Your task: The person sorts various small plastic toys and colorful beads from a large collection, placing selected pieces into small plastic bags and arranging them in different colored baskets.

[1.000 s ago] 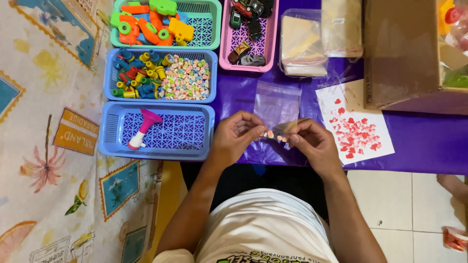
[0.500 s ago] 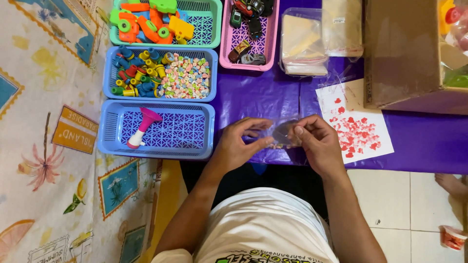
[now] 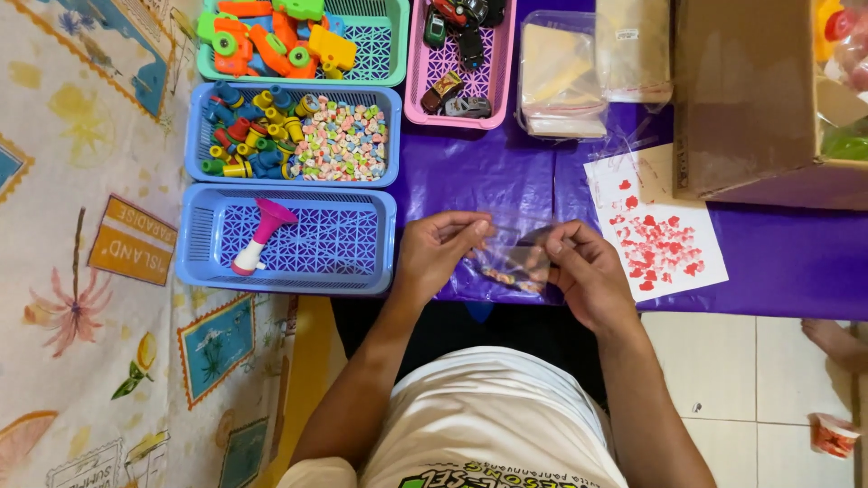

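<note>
Both hands, left (image 3: 438,258) and right (image 3: 583,271), pinch a small clear bag (image 3: 515,262); a tilt could spill its beads between the grips.

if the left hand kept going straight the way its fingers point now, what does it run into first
The left hand points across toward the right hand, with the small clear plastic bag pinched between them. It would likely meet that bag first, then the right hand's fingertips, as far as this single view shows.
</note>
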